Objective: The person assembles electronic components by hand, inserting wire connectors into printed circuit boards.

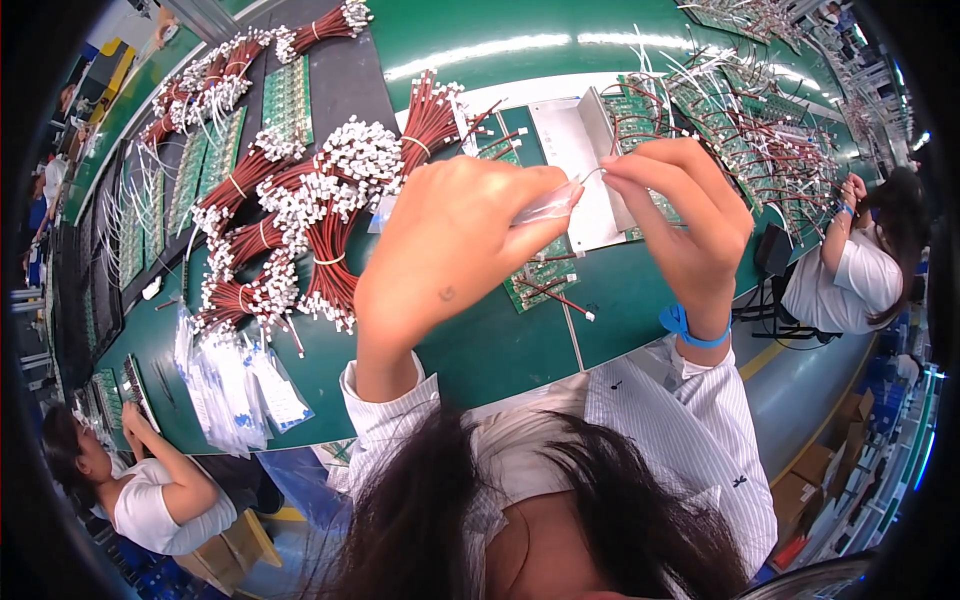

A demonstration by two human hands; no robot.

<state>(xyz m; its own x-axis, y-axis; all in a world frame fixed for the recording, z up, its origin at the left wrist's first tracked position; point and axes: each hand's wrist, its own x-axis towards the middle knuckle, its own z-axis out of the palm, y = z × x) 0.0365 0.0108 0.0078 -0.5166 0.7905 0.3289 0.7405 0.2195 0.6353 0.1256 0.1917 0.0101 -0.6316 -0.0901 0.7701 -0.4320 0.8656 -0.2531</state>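
Thin wire (592,172) is held toward 1 o'clock, over metal plate (562,135). Wire pinched by right hand (690,205); clear plastic (548,206) gripped by left hand (445,235). Step, probably: wire being worked by fingertip; steady pinch, light tension called for next.

One held plastic piece (550,205), one metal bracket (568,140), two nearby co-workers (850,280) — and at least six red wire bundles (326,240).
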